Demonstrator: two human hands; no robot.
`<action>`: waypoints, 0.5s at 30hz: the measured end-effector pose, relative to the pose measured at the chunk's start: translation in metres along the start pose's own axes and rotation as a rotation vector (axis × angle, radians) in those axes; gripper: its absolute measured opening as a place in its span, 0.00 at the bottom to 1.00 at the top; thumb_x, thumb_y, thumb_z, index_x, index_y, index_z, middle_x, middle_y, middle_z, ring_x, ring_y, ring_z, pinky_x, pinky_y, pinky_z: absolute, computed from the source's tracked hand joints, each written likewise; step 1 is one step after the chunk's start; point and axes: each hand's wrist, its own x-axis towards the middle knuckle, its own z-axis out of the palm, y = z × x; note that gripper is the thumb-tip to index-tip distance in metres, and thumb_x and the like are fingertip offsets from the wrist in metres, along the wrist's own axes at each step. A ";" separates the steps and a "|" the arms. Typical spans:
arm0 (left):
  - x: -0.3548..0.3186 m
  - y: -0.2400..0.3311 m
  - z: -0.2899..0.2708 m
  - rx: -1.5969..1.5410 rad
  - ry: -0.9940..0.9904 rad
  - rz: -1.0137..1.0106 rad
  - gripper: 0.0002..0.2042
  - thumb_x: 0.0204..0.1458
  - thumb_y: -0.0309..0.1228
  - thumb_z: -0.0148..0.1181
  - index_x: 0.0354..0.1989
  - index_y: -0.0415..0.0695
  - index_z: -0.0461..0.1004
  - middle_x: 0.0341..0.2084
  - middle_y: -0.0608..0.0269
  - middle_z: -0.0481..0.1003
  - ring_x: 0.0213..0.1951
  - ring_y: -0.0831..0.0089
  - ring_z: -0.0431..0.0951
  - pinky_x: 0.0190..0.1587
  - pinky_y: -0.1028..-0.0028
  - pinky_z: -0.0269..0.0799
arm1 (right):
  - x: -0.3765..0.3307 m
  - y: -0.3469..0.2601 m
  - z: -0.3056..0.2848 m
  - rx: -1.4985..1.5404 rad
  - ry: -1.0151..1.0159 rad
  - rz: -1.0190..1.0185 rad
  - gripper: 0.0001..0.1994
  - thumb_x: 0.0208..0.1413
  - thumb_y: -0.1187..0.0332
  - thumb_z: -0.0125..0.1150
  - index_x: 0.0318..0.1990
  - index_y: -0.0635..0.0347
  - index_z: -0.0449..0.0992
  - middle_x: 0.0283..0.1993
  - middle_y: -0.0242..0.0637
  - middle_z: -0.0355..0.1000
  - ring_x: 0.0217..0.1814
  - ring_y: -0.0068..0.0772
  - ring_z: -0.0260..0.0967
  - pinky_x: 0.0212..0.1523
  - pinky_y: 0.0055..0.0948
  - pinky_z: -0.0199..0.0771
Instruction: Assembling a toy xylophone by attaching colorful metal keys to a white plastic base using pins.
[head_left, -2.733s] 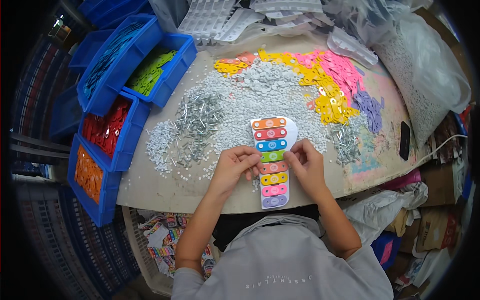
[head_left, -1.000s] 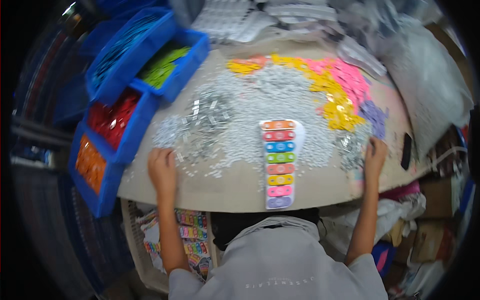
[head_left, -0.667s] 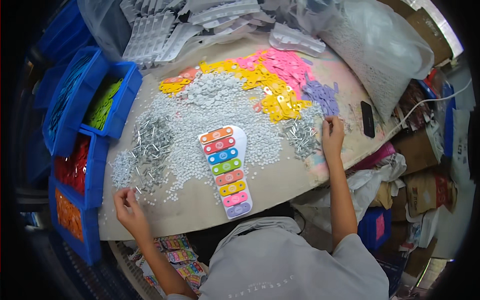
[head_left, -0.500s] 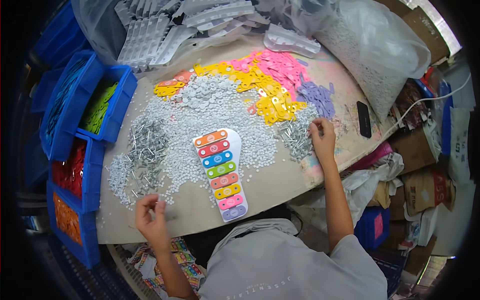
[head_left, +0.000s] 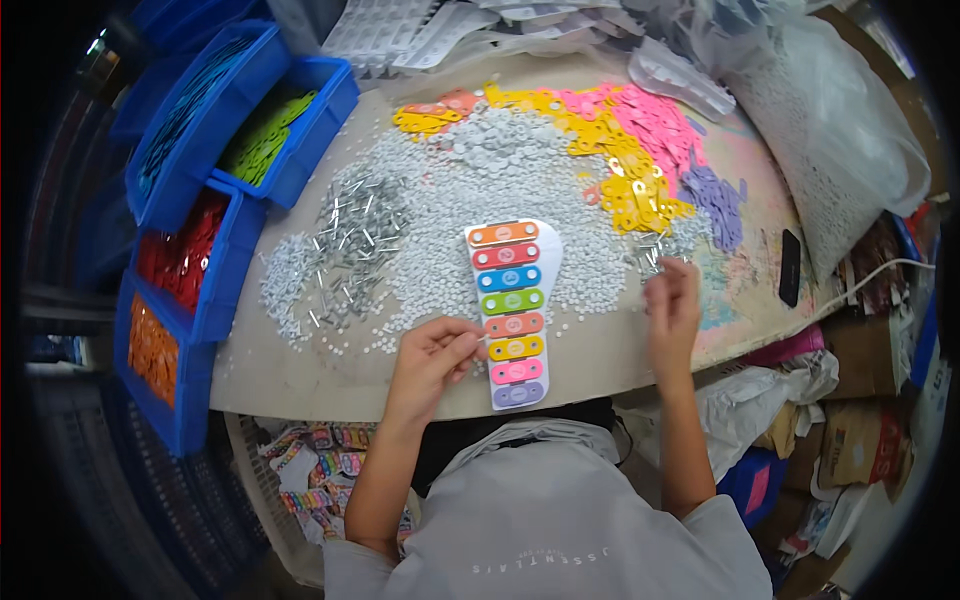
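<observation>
A toy xylophone [head_left: 552,262] with a white base and a row of coloured bars lies upright on the table in front of me. The upper bars carry white caps at their ends; the lower ones show bare holes or small pins. My left hand [head_left: 430,365] is at its left edge beside the lower bars, thumb and fingers pinched together; whatever they hold is too small to make out. To the right, my right hand [head_left: 676,315] is just below a small heap of metal pins [head_left: 650,250], its fingers bent together and slightly blurred, their contents hidden.
White caps [head_left: 450,220] spread behind the xylophone, with more metal pins [head_left: 360,235] at left. Yellow bars [head_left: 635,185], pink bars [head_left: 650,120] and purple bars [head_left: 715,205] lie beyond. Blue bins [head_left: 310,150] line the left edge; a black phone [head_left: 790,268] lies at right.
My left hand has moved right, from the scattered caps to the xylophone's edge. My right hand has drawn back slightly from the pin heap. The whole view has shifted.
</observation>
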 end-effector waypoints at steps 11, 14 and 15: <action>0.011 -0.002 0.004 0.096 0.054 -0.030 0.06 0.58 0.27 0.63 0.40 0.38 0.78 0.25 0.68 0.79 0.21 0.90 0.68 0.22 0.87 0.59 | -0.027 -0.033 0.055 0.510 -0.638 0.468 0.06 0.64 0.72 0.60 0.42 0.65 0.77 0.30 0.27 0.74 0.27 0.11 0.66 0.25 0.14 0.61; 0.012 -0.003 0.006 0.098 0.043 -0.030 0.06 0.58 0.28 0.64 0.40 0.39 0.79 0.25 0.69 0.79 0.21 0.90 0.68 0.23 0.87 0.59 | -0.026 -0.036 0.056 0.472 -0.635 0.457 0.06 0.64 0.72 0.61 0.42 0.66 0.77 0.31 0.27 0.75 0.28 0.11 0.66 0.25 0.15 0.62; 0.013 -0.004 0.005 0.097 0.026 -0.028 0.06 0.59 0.28 0.63 0.39 0.39 0.78 0.25 0.70 0.79 0.22 0.91 0.68 0.23 0.88 0.59 | -0.025 -0.037 0.056 0.452 -0.623 0.449 0.06 0.63 0.72 0.61 0.42 0.67 0.76 0.32 0.27 0.75 0.29 0.12 0.67 0.26 0.15 0.63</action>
